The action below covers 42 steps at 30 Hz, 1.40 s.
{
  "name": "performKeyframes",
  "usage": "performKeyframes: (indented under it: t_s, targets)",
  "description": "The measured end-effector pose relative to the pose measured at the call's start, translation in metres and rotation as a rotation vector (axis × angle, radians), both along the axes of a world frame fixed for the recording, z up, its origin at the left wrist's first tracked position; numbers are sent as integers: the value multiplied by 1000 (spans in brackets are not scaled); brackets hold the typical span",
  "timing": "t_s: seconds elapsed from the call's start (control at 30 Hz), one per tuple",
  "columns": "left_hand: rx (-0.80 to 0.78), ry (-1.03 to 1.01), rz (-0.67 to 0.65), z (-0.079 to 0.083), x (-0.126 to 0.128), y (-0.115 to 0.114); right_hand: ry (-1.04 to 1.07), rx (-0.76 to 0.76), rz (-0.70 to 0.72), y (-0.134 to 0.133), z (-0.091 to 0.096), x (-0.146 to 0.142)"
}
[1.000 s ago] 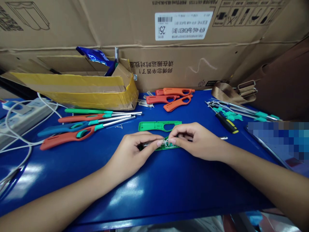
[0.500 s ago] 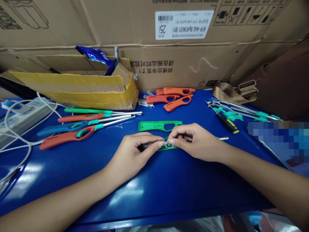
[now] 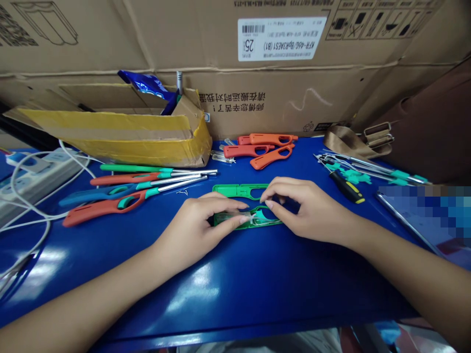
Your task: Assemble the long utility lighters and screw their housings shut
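Observation:
A green lighter half-shell lies on the table between my hands, holding a clear fuel tank, a teal trigger and a thin white tube. My left hand has thumb and forefinger on either side of the tank, near its right end. Just above the trigger end, my right hand is curled, its thumb and forefinger slightly apart with nothing visible between them. The matching green half-shell lies behind, partly covered by the right fingertips.
Several utility lighters lie at left beside small screws and a power strip. Behind are an open carton and orange shells. A screwdriver, metal lighter tubes and a tablet-like device are at right.
My right hand has let go of the white tube and moved slightly up and right. My left fingers have loosened apart, so the tank and trigger in the green shell now show more.

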<state>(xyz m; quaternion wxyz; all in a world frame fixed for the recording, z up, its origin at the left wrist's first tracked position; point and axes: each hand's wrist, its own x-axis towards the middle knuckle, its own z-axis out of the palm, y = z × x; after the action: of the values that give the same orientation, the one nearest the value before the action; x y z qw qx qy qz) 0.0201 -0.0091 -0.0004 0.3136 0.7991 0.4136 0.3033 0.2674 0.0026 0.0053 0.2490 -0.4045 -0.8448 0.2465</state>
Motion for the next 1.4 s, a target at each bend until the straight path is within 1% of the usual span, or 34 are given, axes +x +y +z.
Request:
performKeyframes:
  t_s: [0.03, 0.1, 0.23, 0.33, 0.47, 0.63, 0.77, 0.83, 1.03, 1.13, 1.3, 1.4]
  targets:
    - [24, 28, -9, 1, -1, 1, -30, 50, 14, 1, 0, 2]
    - [52, 68, -22, 1, -2, 2, -116, 104, 64, 2, 1, 5]
    - [90, 102, -66, -2, -3, 2, -295, 128, 175, 2, 4, 8]
    - [130, 118, -80, -6, -3, 2, -342, 137, 220, 1, 5, 10]
    - [155, 145, -67, -8, -3, 2, -358, 153, 233, 2, 4, 11]
    - [204, 172, -80, -8, -3, 4, -363, 150, 228, 3, 2, 11]
    - [226, 240, -68, -5, -4, 3, -358, 146, 220, 2, 2, 10]
    - [230, 268, -81, -2, -5, 3, -371, 150, 212, 3, 3, 9]
    - [237, 361, -132, 4, -10, 7, -391, 152, 212, 3, 3, 11]
    - [217, 348, -142, 3, -11, 8, -394, 152, 215, 2, 3, 12]
    - [103, 253, -60, -2, -12, 9, -373, 143, 216, 1, 3, 10]
    - [55, 238, -47, -3, -12, 10, -366, 142, 214, 0, 2, 10]
